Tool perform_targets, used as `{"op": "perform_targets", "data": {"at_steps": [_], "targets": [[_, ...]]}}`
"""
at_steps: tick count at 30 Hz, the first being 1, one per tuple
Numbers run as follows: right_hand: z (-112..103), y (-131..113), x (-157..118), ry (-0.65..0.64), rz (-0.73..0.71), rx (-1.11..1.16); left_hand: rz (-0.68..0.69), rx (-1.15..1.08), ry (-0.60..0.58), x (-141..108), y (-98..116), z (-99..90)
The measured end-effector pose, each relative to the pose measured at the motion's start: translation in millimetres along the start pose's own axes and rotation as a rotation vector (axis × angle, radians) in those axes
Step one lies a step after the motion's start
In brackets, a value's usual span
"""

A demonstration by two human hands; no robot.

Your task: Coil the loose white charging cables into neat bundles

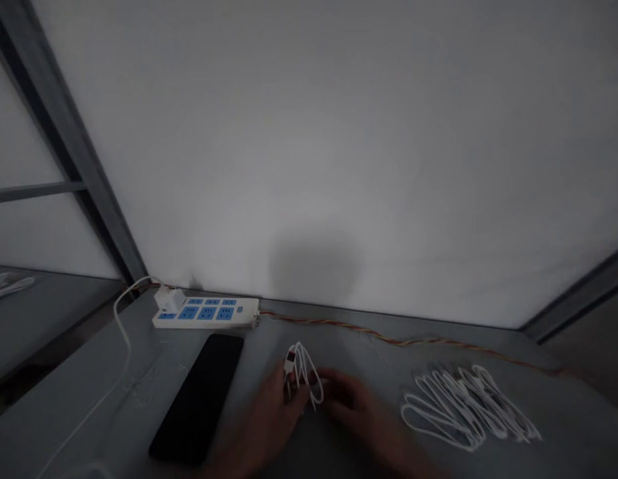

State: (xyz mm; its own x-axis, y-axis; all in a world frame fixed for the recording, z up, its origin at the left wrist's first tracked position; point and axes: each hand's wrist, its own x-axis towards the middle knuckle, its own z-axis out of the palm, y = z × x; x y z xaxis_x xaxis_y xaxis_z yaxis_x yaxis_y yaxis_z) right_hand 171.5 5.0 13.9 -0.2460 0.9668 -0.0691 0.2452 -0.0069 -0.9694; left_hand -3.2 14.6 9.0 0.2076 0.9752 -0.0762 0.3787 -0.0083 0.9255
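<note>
I can't make out the blurred cable plug (289, 362), and the bottom edge cuts off the left hand (266, 422) and right hand (361, 406).

1. The power strip (203, 313) sits at the back of the counter (568, 432), against the wall (309, 166).
2. A charger (166, 299) is plugged into the strip's left end.
3. A cord (403, 341) runs right from the strip along the back edge.
4. A phone (199, 399) lies in front of the strip.
5. Right of the phone, a looped cable (303, 376) stands between the left hand (271, 422) and right hand (356, 406).
6. A cable pile (463, 409) lies right of the hands.
</note>
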Motion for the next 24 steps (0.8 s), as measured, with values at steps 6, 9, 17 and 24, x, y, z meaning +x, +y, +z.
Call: {"op": "perform_targets", "data": {"at_steps": [6,9,17,24], "targets": [[6.8,15.5,4.6,-0.060,-0.111,0.100,-0.013,0.066,-0.019,-2.8,0.2,1.8],[12.2,20.8,6.1,-0.006,-0.109,0.091,-0.009,0.040,-0.051,-4.8,1.1,2.5],[-18.0,17.3,0.3,0.029,0.025,-0.262,-0.037,-0.042,0.038,2.7,-3.4,-3.7],[-57.9,5.8,-7.5,-0.033,0.114,-0.486,0.033,0.188,0.144,8.2,-13.2,-11.0]]}}
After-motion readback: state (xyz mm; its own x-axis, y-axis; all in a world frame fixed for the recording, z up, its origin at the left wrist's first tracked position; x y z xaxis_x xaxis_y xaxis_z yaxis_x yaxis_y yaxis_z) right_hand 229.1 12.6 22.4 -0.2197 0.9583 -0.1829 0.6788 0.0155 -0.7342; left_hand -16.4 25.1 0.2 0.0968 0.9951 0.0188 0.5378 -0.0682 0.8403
